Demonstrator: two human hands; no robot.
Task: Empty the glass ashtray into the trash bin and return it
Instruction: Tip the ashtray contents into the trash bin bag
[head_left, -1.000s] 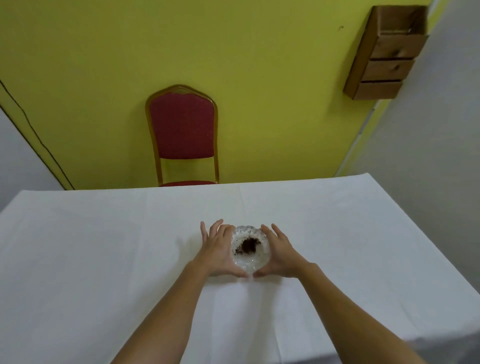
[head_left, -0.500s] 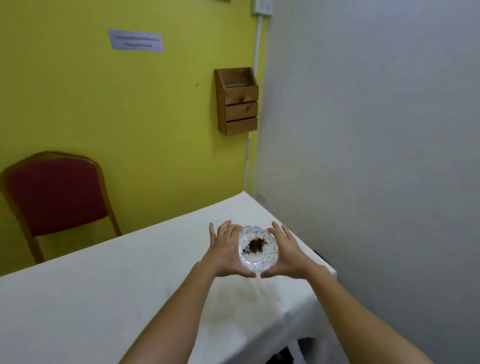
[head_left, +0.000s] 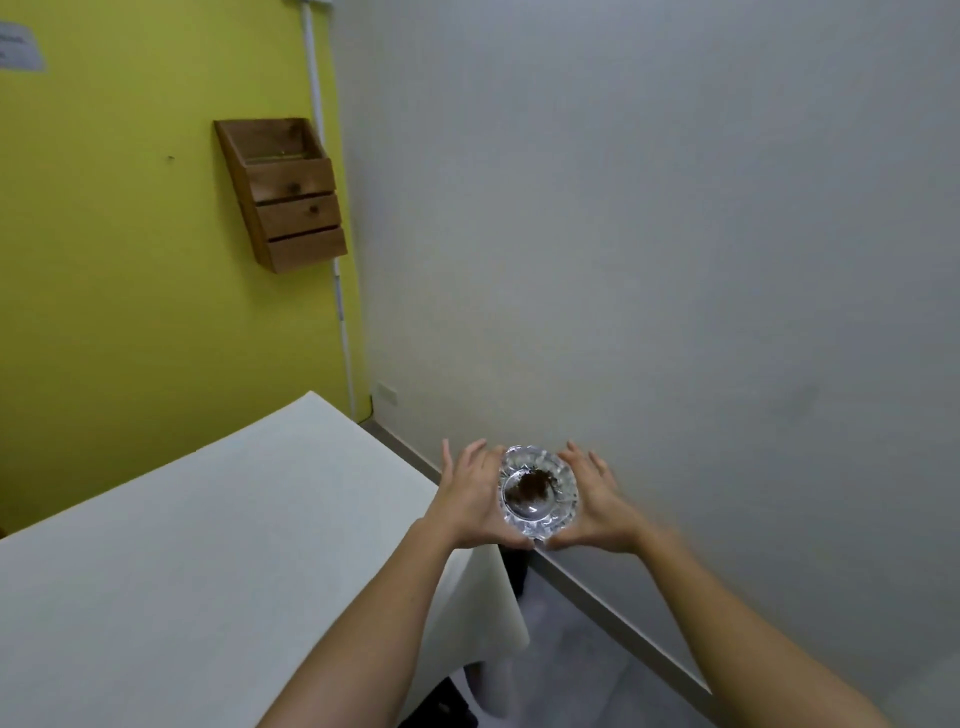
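Note:
A round cut-glass ashtray with a dark heap of ash in its bowl is held level in the air, past the right edge of the table. My left hand cups its left side and my right hand cups its right side, thumbs meeting under the near rim. Below the hands, between the table and the wall, something dark with white plastic shows on the floor; I cannot tell whether it is the trash bin.
The table with its white cloth fills the lower left. A grey wall stands close on the right, with a baseboard along the floor. A wooden wall rack hangs on the yellow wall beside a white pipe.
The ashtray has been lifted off the table and carried right, beyond the table's edge, still held in both hands. My view has swung right toward the grey wall; the red chair has left the frame.

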